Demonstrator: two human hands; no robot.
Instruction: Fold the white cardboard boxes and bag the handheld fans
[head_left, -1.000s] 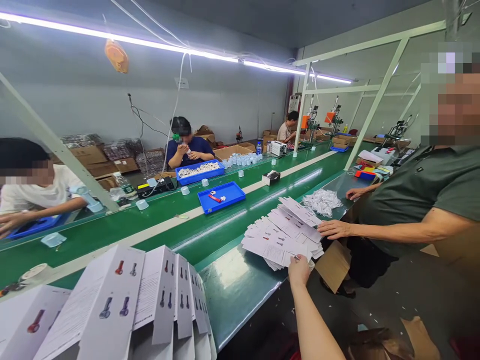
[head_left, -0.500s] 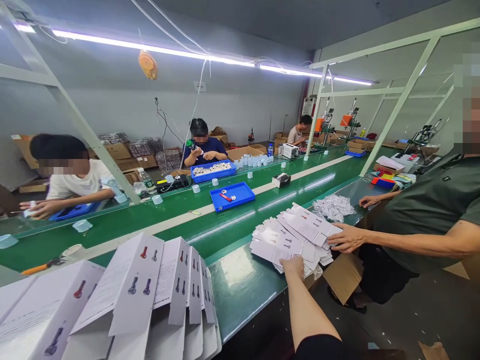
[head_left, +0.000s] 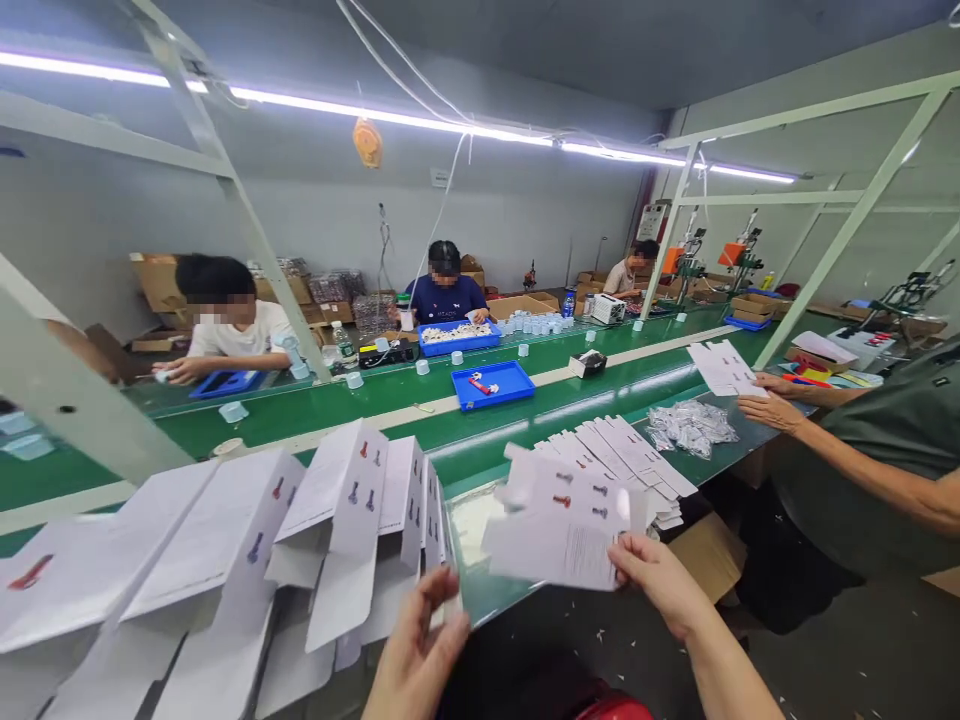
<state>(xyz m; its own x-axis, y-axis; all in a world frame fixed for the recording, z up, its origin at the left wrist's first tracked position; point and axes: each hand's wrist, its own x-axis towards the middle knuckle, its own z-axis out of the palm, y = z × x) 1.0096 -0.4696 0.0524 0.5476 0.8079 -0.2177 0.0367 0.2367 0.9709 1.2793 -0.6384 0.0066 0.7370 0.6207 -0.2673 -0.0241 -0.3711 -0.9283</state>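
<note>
A flat white printed carton (head_left: 570, 520) with small flashlight-like pictures is pinched at its edge by my right hand (head_left: 660, 585). My left hand (head_left: 420, 640) has its thumb and fingers apart, with nothing in it, close to the right end of a row of folded-up white boxes (head_left: 330, 500). Those boxes lean against each other on the left of the bench. Beyond the carton in my hand, a fanned pile of flat cartons (head_left: 607, 450) lies on the bench. On the right, a co-worker's hands (head_left: 772, 400) hold another flat carton (head_left: 724, 368).
A green conveyor (head_left: 480, 430) runs past the bench (head_left: 480, 590). On it sit a blue tray (head_left: 517, 385) and a small black box (head_left: 587, 364). Clear plastic bags (head_left: 690, 428) lie near the co-worker. A pale metal post (head_left: 90, 370) rises at left; people work across the line.
My right hand has drawn a flat carton off the pile towards me. My left hand has come into view. The co-worker has lifted a carton away, and the view has turned left.
</note>
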